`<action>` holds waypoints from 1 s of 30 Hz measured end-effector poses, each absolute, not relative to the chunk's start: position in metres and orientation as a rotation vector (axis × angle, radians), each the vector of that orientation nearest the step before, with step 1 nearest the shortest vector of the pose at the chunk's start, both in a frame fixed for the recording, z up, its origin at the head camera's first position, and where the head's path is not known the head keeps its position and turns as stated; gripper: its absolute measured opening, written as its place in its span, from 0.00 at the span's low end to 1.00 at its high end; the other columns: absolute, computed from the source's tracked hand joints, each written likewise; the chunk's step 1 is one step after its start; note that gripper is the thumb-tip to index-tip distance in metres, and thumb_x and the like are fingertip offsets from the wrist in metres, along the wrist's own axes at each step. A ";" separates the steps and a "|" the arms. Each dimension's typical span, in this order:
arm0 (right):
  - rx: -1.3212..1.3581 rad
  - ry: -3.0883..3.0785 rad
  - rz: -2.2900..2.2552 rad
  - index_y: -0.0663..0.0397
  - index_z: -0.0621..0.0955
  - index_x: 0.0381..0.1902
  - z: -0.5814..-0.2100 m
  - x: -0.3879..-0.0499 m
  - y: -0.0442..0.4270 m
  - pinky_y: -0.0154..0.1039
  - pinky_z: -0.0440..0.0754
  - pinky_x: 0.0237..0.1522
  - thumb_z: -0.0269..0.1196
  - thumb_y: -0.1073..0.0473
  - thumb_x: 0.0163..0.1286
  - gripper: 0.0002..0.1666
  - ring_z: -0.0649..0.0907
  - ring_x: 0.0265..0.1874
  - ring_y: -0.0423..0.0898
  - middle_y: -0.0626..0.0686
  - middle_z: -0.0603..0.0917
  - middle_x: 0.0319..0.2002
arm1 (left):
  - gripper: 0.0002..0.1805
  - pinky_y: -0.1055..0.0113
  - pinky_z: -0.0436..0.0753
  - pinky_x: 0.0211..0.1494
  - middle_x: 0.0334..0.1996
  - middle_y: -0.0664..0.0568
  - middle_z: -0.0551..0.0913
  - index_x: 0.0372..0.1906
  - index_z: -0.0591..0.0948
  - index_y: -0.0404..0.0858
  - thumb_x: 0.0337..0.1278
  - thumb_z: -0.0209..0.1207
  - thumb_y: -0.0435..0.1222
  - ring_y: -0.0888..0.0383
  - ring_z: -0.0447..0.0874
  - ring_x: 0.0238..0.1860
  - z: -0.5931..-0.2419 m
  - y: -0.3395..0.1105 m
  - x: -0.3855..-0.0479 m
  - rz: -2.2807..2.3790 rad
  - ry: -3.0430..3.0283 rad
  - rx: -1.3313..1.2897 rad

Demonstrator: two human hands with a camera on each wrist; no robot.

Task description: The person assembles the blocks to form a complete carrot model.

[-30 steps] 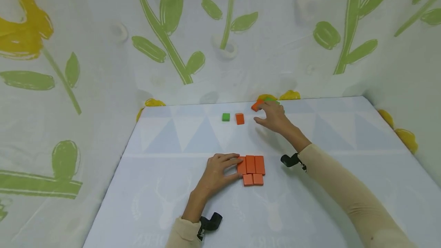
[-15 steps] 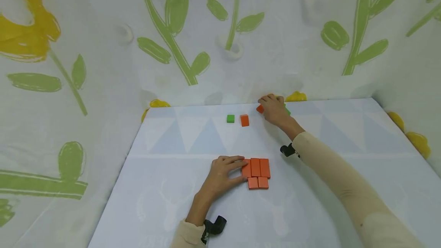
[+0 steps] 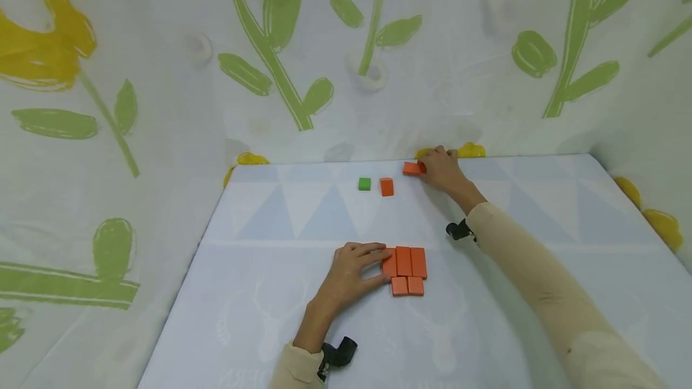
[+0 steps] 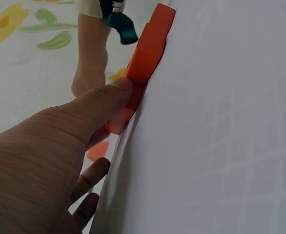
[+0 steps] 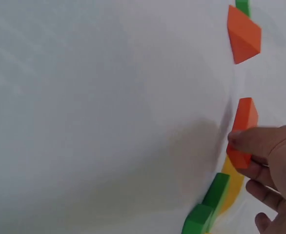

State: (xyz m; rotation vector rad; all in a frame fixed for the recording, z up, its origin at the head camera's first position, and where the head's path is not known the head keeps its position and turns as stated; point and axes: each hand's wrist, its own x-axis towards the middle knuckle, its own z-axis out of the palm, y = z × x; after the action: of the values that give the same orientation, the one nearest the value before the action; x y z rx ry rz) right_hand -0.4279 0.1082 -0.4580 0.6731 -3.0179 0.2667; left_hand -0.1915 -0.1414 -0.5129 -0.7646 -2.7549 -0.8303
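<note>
In the head view, several orange blocks (image 3: pixel 403 262) lie together on the table: three longer ones side by side, with two shorter ones (image 3: pixel 400 286) along their near edge. My left hand (image 3: pixel 348 275) holds the leftmost long block between thumb and fingers; its thumb (image 4: pixel 111 95) presses against the orange in the left wrist view. At the far table edge, my right hand (image 3: pixel 446 171) pinches another orange block (image 3: pixel 412 168), between thumb and fingers in the right wrist view. Green blocks (image 5: pixel 215 192) stand close to that hand, hidden behind it in the head view.
A small green block (image 3: pixel 364 184) and an orange block (image 3: pixel 386 186) sit left of the right hand on the pale patterned table (image 3: pixel 259 293). Flowered fabric (image 3: pixel 178 101) rises behind the table and at both sides. Each wrist wears a black camera.
My right hand has closed its thumb and fingers on the far orange block, which now lies more crosswise. Its green neighbours have passed out of sight behind the hand. My left hand keeps its hold.
</note>
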 end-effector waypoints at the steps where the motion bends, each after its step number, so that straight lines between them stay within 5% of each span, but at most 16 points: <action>1: 0.680 -3.002 0.294 0.59 0.83 0.55 -0.456 -0.424 0.110 0.64 0.57 0.60 0.68 0.59 0.67 0.20 0.69 0.59 0.61 0.61 0.79 0.58 | 0.27 0.49 0.69 0.60 0.64 0.61 0.77 0.64 0.81 0.53 0.60 0.66 0.52 0.54 0.72 0.59 -0.512 -0.141 -0.191 -0.829 -2.759 -0.762; 8: 0.768 -2.874 0.473 0.56 0.85 0.49 -0.443 -0.386 0.117 0.60 0.61 0.53 0.72 0.56 0.61 0.19 0.72 0.56 0.58 0.58 0.83 0.49 | 0.26 0.48 0.69 0.60 0.64 0.61 0.77 0.64 0.81 0.53 0.61 0.66 0.53 0.54 0.72 0.60 -0.509 -0.145 -0.191 -0.812 -2.775 -0.746; 30: 1.072 -2.700 0.729 0.51 0.86 0.47 -0.432 -0.242 0.131 0.56 0.62 0.56 0.76 0.58 0.57 0.18 0.76 0.52 0.50 0.47 0.85 0.44 | 0.27 0.48 0.68 0.60 0.64 0.60 0.77 0.64 0.81 0.52 0.61 0.66 0.51 0.53 0.71 0.60 -0.514 -0.141 -0.191 -0.871 -2.769 -0.768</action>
State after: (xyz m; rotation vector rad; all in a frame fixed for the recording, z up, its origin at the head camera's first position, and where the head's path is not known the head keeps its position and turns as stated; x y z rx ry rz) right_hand -0.2416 0.1310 -0.4318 1.0720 -2.7001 0.7286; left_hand -0.1911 -0.1412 -0.5139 -0.7684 -2.7685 -0.8708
